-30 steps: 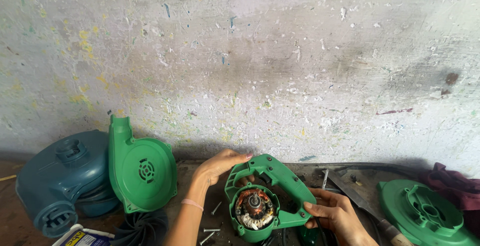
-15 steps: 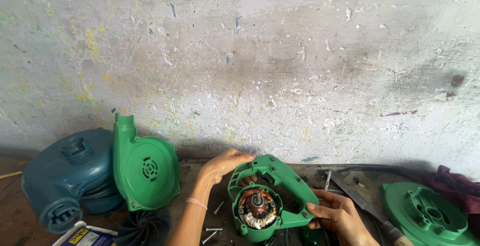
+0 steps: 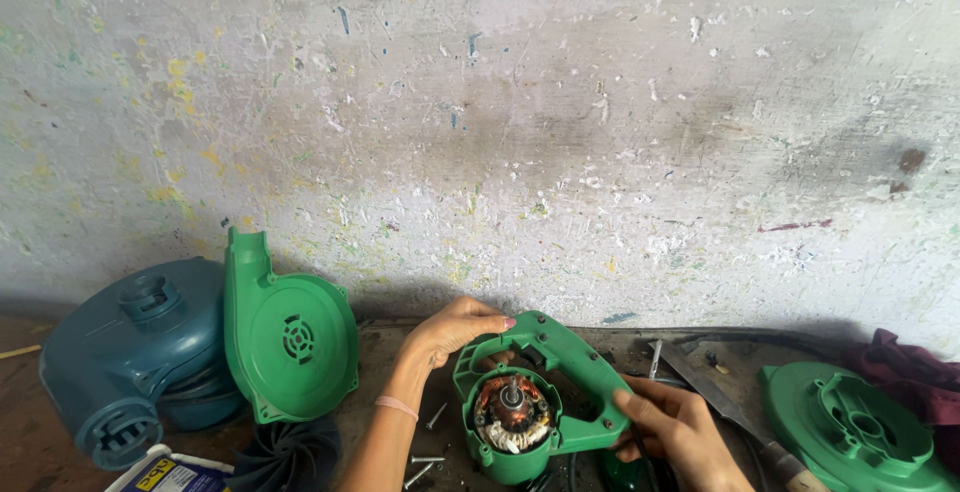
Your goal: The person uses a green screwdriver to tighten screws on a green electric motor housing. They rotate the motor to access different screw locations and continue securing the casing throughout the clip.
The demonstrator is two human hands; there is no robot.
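The green motor housing [image 3: 545,392] is an open plastic half-shell with a handle loop running to its right. Its round cup faces up, showing the copper-wound motor [image 3: 510,412] with a shaft at the centre. Fingers [image 3: 480,324] curl over its top-left edge; other fingers [image 3: 640,414] clasp the handle's right end.

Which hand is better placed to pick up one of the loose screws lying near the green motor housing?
Probably the left hand: it grips the top left of the green plastic motor housing, and the small metal screws lie under its wrist. The right hand holds the handle side, farther away.
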